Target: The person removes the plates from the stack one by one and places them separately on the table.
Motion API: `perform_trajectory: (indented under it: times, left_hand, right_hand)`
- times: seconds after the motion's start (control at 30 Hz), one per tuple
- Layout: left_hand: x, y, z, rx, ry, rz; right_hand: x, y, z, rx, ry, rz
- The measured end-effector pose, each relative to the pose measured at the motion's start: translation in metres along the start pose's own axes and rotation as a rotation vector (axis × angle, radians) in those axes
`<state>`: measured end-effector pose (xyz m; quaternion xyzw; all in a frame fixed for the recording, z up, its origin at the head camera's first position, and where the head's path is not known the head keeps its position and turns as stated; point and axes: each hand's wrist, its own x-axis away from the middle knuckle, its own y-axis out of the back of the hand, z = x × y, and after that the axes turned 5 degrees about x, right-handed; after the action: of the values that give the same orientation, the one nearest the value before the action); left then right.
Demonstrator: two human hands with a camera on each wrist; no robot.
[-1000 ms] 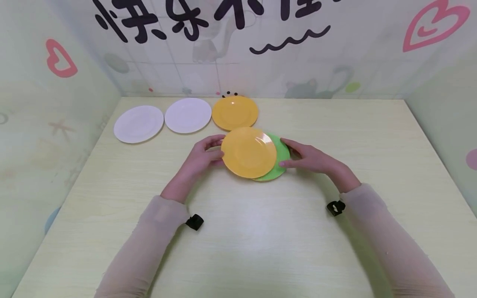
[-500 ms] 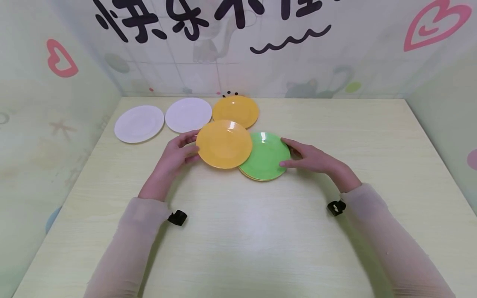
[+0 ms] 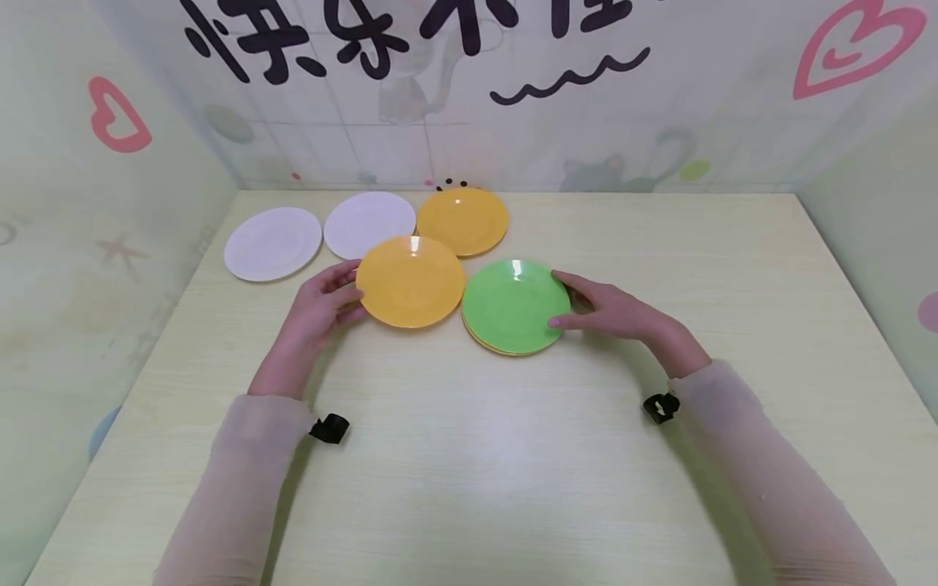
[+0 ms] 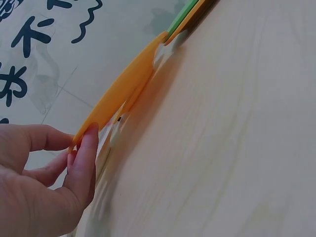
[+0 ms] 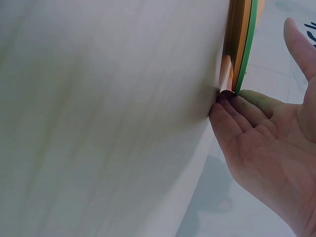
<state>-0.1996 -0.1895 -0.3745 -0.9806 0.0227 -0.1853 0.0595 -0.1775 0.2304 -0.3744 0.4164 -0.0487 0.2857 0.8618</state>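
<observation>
With thumb and fingers, my left hand (image 3: 317,305) pinches an orange plate (image 3: 410,282) by its left rim. In the left wrist view the orange plate (image 4: 121,89) is tilted, and its gripped edge stands clear of the table. Just right of it a green plate (image 3: 516,305) lies on top of a stack, with an orange rim showing beneath. My right hand (image 3: 604,309) rests at the stack's right side. In the right wrist view its fingertips (image 5: 224,98) touch by the stack's edge at the tabletop, while the thumb (image 5: 298,47) stands away from the green plate.
Along the back of the table (image 3: 484,456) stand a white plate (image 3: 273,242), a second white plate (image 3: 370,225) and another orange plate (image 3: 463,220) in a row. The held plate overlaps the latter two in the head view. A printed wall (image 3: 469,138) rises behind.
My left hand has drawn the orange plate leftward off the stack, uncovering the green plate. The right hand has stayed in place.
</observation>
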Motion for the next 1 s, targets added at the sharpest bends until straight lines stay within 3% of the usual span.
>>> perform_trajectory:
  times: [0.43, 1.0]
  left_hand:
    - [0.0007, 0.0065, 0.0033, -0.020, 0.002, 0.019]
    - [0.0011, 0.0057, 0.0039, -0.241, 0.014, -0.035]
  right_hand:
    - [-0.0014, 0.0002, -0.0008, -0.003, 0.006, 0.003]
    - [0.0001, 0.0006, 0.0008, -0.007, 0.005, 0.001]
